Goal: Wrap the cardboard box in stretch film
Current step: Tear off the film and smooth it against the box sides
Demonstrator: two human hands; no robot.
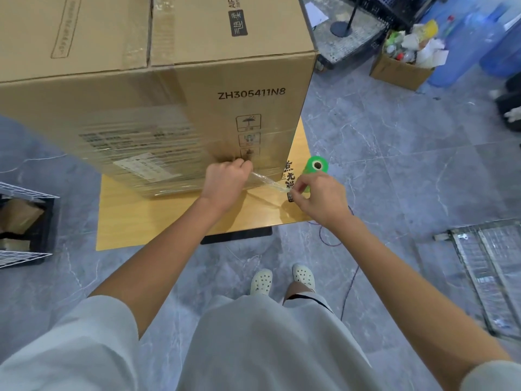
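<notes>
1. Your cardboard box (pixel 174 103) stands on the low wooden worktop (pixel 146 221) directly in front of you and covers most of it.
2. Stretch film (pixel 141 153) already bands the lower part of the near face. The upper part of that face and the taped top flaps are bare cardboard, and the other sides are out of view.
3. Your left hand (pixel 225 182) is clenched round a bunched strand (pixel 267 183) of film, low on the box near its right corner. Your right hand (pixel 321 196) pinches the same strand just beside the green roll (pixel 315 167), which stands on the worktop by that corner.
4. It looks as if you are stretching or parting the strand. If the whole box is to be covered, the upper half remains.
5. "ZH305411N8" is printed in black on the near face. "AIR", cut off at the edge, sits on top beside a dark tag of Chinese characters. An umbrella handling symbol shows. The white label under the film is too blurred to read.
</notes>
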